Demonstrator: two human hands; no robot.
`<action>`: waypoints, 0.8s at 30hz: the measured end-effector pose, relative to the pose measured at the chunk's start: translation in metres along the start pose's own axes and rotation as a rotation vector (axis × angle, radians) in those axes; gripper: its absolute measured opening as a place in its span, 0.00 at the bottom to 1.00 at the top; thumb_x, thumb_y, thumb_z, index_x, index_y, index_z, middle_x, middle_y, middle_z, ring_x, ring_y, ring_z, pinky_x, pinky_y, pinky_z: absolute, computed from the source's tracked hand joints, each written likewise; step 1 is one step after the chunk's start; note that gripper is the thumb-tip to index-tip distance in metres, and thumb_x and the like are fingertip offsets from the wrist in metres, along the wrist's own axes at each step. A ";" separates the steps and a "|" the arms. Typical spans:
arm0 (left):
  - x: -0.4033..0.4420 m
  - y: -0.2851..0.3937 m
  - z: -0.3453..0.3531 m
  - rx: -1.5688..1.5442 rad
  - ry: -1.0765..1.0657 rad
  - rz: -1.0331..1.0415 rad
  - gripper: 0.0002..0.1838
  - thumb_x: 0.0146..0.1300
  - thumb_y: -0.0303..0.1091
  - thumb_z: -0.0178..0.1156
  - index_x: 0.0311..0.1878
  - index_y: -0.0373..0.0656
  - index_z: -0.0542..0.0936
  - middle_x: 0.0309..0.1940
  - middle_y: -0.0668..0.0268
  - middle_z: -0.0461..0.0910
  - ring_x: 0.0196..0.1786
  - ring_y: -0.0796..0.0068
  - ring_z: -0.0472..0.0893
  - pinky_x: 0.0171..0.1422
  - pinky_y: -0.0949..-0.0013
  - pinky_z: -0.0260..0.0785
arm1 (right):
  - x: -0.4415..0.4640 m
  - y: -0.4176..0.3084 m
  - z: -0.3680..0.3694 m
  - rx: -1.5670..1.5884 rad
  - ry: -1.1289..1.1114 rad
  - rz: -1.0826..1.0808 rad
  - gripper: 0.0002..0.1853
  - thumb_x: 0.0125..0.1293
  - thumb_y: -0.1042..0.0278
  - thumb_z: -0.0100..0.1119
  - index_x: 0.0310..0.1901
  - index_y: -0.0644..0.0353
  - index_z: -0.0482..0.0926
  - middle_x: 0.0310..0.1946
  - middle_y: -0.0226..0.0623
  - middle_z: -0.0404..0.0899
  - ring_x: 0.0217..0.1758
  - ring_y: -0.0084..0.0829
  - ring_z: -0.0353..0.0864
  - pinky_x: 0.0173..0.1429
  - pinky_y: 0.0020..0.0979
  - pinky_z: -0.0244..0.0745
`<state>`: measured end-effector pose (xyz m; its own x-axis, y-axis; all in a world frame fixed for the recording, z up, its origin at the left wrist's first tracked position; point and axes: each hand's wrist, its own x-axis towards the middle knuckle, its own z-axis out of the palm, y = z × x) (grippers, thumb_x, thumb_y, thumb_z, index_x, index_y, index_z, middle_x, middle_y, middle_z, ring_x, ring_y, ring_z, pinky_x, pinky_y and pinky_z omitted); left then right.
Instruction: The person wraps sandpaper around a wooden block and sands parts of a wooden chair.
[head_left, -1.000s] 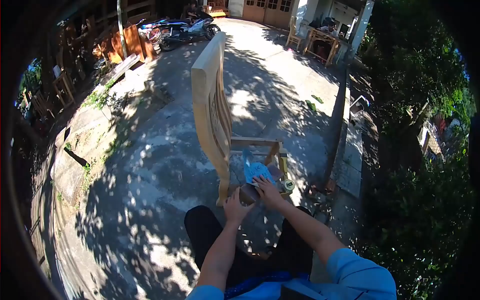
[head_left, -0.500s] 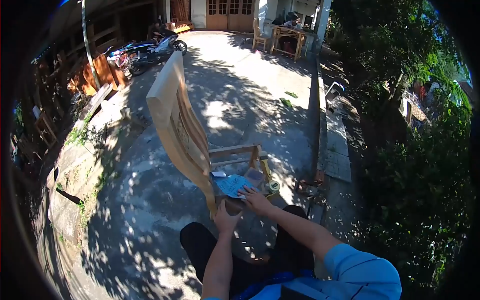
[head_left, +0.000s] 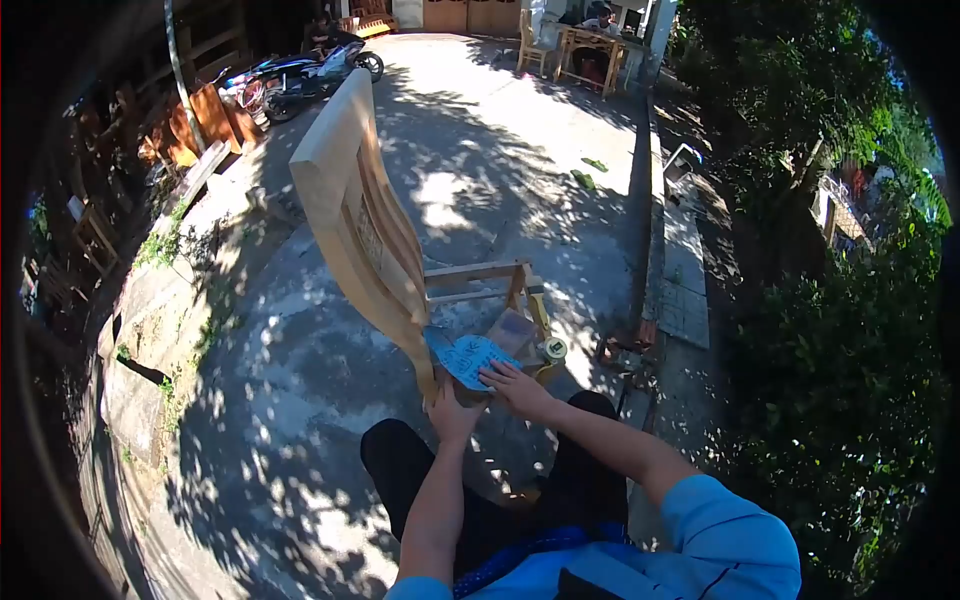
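The left forearm (head_left: 434,505) runs forward to the left hand (head_left: 457,415), while the right forearm (head_left: 608,445) slants inward to the right hand (head_left: 519,392), back uppermost and fingers (head_left: 493,377) extended.

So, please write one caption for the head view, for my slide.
Right hand on a blue sheet, left hand close by, beside a curved wooden chair back.

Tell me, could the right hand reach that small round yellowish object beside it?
Probably yes: the right hand rests on the blue patterned piece, and nothing visible stands between that hand and the small round yellowish object.
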<state>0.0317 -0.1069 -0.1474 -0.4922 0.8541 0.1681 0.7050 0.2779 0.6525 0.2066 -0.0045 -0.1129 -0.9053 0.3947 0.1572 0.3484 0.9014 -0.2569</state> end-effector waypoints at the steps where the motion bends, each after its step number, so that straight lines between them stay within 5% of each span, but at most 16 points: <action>1: -0.001 -0.001 0.000 -0.027 -0.021 -0.015 0.54 0.43 0.60 0.79 0.72 0.45 0.70 0.57 0.56 0.83 0.61 0.58 0.82 0.68 0.53 0.64 | -0.004 -0.002 -0.001 0.015 -0.023 -0.016 0.31 0.71 0.72 0.53 0.76 0.58 0.65 0.79 0.37 0.60 0.85 0.43 0.52 0.86 0.48 0.48; 4: 0.003 -0.005 -0.003 -0.041 0.013 -0.002 0.55 0.42 0.61 0.79 0.72 0.45 0.71 0.60 0.57 0.81 0.62 0.58 0.80 0.71 0.51 0.64 | -0.004 0.002 -0.003 0.081 0.004 -0.030 0.28 0.71 0.73 0.52 0.73 0.59 0.69 0.77 0.40 0.64 0.84 0.43 0.54 0.84 0.48 0.52; 8: -0.003 0.007 -0.010 -0.004 0.071 0.044 0.56 0.41 0.63 0.78 0.72 0.46 0.70 0.60 0.58 0.81 0.62 0.59 0.80 0.70 0.51 0.65 | -0.001 0.012 -0.006 0.282 0.306 0.382 0.20 0.75 0.71 0.50 0.66 0.60 0.77 0.72 0.42 0.72 0.80 0.47 0.62 0.79 0.49 0.63; 15: -0.006 0.004 -0.011 0.009 0.084 0.066 0.56 0.42 0.63 0.78 0.73 0.42 0.70 0.59 0.57 0.81 0.61 0.60 0.81 0.68 0.53 0.66 | -0.003 -0.006 0.014 0.075 0.132 0.020 0.20 0.75 0.68 0.53 0.65 0.62 0.77 0.72 0.42 0.71 0.79 0.47 0.64 0.78 0.47 0.65; 20: -0.004 0.007 -0.009 0.025 0.069 0.077 0.56 0.41 0.63 0.78 0.73 0.43 0.70 0.59 0.56 0.81 0.60 0.59 0.81 0.67 0.53 0.66 | -0.002 0.020 0.008 0.114 0.308 0.427 0.20 0.74 0.72 0.52 0.65 0.61 0.76 0.72 0.45 0.71 0.78 0.46 0.65 0.78 0.46 0.65; 24: 0.000 0.000 -0.001 0.035 0.049 0.065 0.56 0.41 0.64 0.78 0.73 0.45 0.70 0.58 0.56 0.81 0.60 0.57 0.81 0.67 0.53 0.67 | -0.006 0.002 0.020 0.072 0.137 0.103 0.23 0.72 0.72 0.52 0.68 0.63 0.74 0.72 0.46 0.70 0.79 0.49 0.62 0.79 0.45 0.64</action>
<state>0.0313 -0.1075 -0.1461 -0.4689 0.8483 0.2461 0.7535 0.2388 0.6126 0.2077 -0.0089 -0.1336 -0.8226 0.5090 0.2534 0.4145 0.8419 -0.3455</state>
